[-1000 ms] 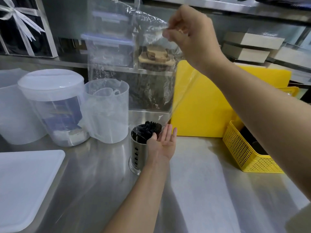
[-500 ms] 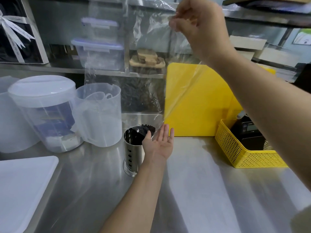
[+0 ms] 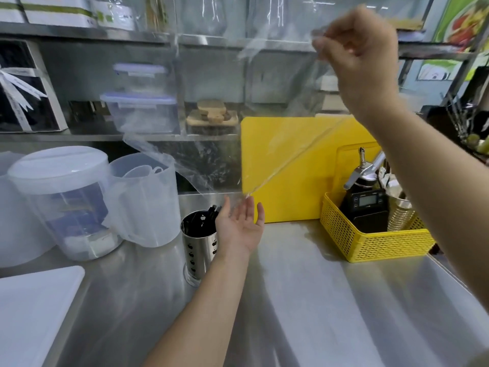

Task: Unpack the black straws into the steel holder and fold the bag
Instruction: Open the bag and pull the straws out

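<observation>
- The right hand point(image 3: 354, 56) is raised above the table, fingers curled. Its thumb and fingertips pinch the upper edge of the clear plastic bag point(image 3: 211, 154).
- The clear plastic bag hangs slack from this grip. One seam runs diagonally down to a lower corner just above the left fingertips; contact there cannot be confirmed.
- The left hand point(image 3: 239, 226) is flat and palm-up with the fingers straight and slightly spread. It holds nothing, and its thumb side lies against the rim of the cylindrical steel holder point(image 3: 197, 250).
- The cylindrical steel holder stands upright on the stainless steel table point(image 3: 317, 300). Its wall carries rows of apple-shaped cut-outs.
- The black straws point(image 3: 209, 215) stand inside the holder, their tips showing at the rim.
- A yellow plastic cutting board point(image 3: 285, 165) leans upright behind the left hand.
- A yellow perforated plastic basket point(image 3: 370, 245) sits to the right and contains a black digital device point(image 3: 366, 201); its display is too small to read.
- A translucent measuring jug point(image 3: 148, 200) and a white-lidded clear canister point(image 3: 60, 202) stand to the left; the blue canister label is blurred and illegible.
</observation>
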Tool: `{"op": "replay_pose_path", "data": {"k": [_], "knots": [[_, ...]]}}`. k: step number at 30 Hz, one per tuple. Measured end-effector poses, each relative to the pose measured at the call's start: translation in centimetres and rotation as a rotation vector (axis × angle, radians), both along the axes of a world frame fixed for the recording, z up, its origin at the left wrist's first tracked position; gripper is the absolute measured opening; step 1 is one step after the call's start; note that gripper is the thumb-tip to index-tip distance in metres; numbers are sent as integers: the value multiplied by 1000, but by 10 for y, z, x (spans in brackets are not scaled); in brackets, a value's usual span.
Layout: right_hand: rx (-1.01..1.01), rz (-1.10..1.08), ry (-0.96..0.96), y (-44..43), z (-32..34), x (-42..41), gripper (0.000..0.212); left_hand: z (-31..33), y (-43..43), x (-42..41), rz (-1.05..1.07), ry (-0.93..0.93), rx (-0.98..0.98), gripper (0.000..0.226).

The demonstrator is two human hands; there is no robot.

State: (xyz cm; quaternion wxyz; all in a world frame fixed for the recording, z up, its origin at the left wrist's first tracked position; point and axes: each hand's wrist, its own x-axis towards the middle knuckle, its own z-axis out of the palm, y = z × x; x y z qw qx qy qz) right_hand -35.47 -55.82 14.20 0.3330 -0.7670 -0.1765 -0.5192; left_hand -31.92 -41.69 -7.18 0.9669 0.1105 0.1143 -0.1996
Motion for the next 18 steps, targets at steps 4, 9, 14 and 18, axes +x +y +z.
{"op": "replay_pose_path", "data": {"k": [4, 9, 14, 18], "knots": [[144, -72, 84, -32, -34, -21, 25, 4, 3, -8, 40, -15, 78, 14], [395, -130, 286, -74, -101, -39, 10, -10, 4, -24, 29, 13, 229, 7], [659, -211, 443, -112, -185, -75, 9, -44, -3, -50, -70, 73, 402, 12], [808, -328, 624, -133, -264, -110, 19, -89, -13, -75, -166, 181, 544, 11]]}}
